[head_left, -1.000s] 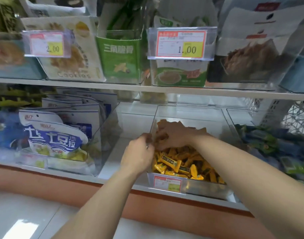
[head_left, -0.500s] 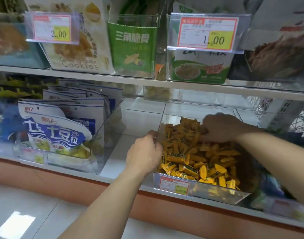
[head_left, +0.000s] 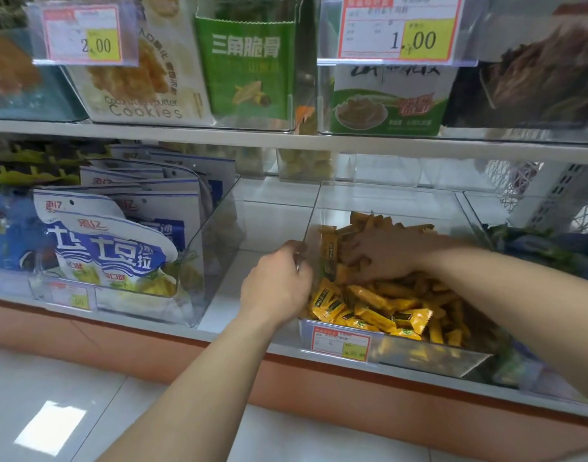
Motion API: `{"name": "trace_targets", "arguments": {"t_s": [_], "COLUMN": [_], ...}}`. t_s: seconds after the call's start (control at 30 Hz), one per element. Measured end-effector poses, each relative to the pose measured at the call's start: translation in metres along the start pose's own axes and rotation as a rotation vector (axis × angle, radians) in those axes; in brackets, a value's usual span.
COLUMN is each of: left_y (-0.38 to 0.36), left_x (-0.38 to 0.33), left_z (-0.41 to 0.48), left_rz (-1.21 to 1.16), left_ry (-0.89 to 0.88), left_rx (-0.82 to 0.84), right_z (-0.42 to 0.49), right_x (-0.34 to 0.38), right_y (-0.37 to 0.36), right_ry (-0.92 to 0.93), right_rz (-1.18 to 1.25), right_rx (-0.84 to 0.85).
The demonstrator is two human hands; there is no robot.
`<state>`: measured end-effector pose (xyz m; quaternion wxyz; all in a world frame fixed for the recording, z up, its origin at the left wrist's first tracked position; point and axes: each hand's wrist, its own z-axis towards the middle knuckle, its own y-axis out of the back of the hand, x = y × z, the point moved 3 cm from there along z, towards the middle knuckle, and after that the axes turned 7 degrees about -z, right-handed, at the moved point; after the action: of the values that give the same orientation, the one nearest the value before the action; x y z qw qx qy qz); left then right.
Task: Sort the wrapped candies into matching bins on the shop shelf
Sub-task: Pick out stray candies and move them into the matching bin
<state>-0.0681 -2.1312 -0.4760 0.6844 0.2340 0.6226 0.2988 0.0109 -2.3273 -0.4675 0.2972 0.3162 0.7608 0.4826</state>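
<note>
Two hands are working at one clear bin. The left hand is gripping the top edge of the bin's left wall, fingers curled over it. The right hand is lying palm down on the pile inside, fingers bent into the wrappers; whether it is holding any cannot be told. The yellow wrapped candies are filling the bin, heaped toward the back. These oblong pieces are lying with long axes in mixed directions, most near the front slanting across the bin; one by the left wall is standing on end. The bin is sitting on the lower shelf, carrying a price tag on its front. A neighbouring bin at left is holding upright blue-and-white pouches.
</note>
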Motion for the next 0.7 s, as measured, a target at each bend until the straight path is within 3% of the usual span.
{"name": "trace_targets", "arguments": {"t_s": [0.1, 0.27, 0.37, 0.43, 0.47, 0.53, 0.7], "left_y": [0.000, -0.001, -0.002, -0.002, -0.003, -0.003, 0.000], "left_x": [0.000, 0.000, 0.001, 0.000, 0.000, 0.000, -0.002], "left_z": [0.000, 0.000, 0.000, 0.000, 0.000, 0.000, -0.001], "left_rz": [-0.008, -0.051, -0.068, -0.077, -0.079, -0.082, -0.106], "left_ry": [-0.002, -0.004, -0.010, -0.009, -0.008, -0.007, -0.013], "left_rx": [-0.001, 0.003, 0.009, 0.013, 0.017, 0.024, 0.037], "right_z": [-0.017, -0.020, -0.006, 0.008, 0.015, 0.027, 0.039], "right_x": [-0.023, -0.033, -0.009, 0.015, 0.025, 0.039, 0.040], "right_y": [0.008, 0.033, 0.048, 0.045, 0.040, 0.024, 0.005], "right_ry": [-0.108, -0.376, -0.346, -0.204, -0.155, -0.103, -0.140], "right_rz": [-0.026, -0.209, -0.297, -0.061, 0.095, 0.274, 0.366], "right_rx": [-0.025, 0.161, -0.013, -0.192, -0.201, -0.113, -0.059]}}
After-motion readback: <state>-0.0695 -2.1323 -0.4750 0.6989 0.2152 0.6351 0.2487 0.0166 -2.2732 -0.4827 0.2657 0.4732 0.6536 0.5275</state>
